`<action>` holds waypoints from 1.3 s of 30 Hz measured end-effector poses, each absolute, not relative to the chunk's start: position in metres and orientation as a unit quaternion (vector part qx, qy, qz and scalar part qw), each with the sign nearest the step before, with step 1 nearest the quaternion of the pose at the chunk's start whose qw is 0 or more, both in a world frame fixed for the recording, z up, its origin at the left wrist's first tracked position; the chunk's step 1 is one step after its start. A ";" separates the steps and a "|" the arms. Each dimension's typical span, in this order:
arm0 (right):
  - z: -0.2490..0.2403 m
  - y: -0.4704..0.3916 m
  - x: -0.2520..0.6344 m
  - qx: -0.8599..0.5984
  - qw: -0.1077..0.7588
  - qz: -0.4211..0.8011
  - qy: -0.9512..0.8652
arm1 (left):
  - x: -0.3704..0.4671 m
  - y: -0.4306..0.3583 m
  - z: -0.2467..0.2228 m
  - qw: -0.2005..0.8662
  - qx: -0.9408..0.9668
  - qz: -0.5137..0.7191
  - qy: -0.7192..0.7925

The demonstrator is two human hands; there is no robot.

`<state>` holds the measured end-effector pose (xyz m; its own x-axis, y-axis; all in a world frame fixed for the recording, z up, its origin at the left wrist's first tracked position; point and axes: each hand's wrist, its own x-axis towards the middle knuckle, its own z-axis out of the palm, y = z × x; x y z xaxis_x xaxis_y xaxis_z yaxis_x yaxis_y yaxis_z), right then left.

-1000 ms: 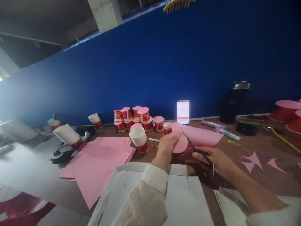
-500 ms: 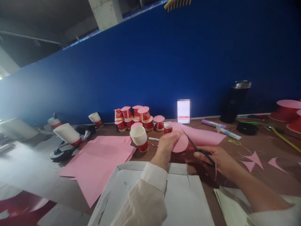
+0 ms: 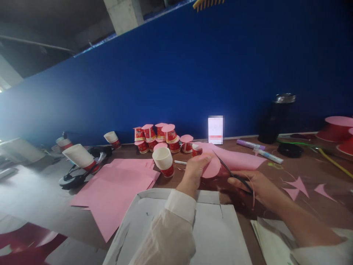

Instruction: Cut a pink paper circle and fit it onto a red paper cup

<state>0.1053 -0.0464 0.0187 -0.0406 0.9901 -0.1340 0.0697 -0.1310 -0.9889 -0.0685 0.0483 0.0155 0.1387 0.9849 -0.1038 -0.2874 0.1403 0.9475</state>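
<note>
My left hand (image 3: 195, 170) pinches a round pink paper disc (image 3: 212, 169) by its left side, thumb on top. My right hand (image 3: 249, 183) is closed around dark scissors (image 3: 228, 169), whose blades point up and left along the disc's right edge. A thin pink strip of paper (image 3: 253, 195) curls down over the right hand. Behind the disc lies a larger pink sheet (image 3: 237, 157). To the left of my left hand stands a stack of paper cups (image 3: 163, 162), white inside and red at the base.
Several upside-down red cups (image 3: 169, 134) topped with pink discs stand by the blue wall (image 3: 176, 73). Pink sheets (image 3: 118, 191) lie at left, a white box lid (image 3: 217, 235) in front. Pink scraps (image 3: 299, 187), markers (image 3: 267, 156) and a dark bottle (image 3: 271, 121) are at right.
Almost nothing differs. Both hands, the disc and the scissors stay in nearly the same place, with only a very slight shift of the view.
</note>
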 end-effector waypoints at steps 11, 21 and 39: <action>0.022 -0.047 0.105 -0.566 0.377 0.550 -0.485 | -0.073 0.052 0.017 0.574 0.473 0.465 0.480; 0.023 -0.046 0.100 -0.535 0.393 0.562 -0.493 | -0.071 0.050 0.019 0.518 0.530 0.447 0.501; 0.023 -0.050 0.104 -0.577 0.411 0.514 -0.485 | -0.076 0.051 0.009 0.684 0.468 0.403 0.388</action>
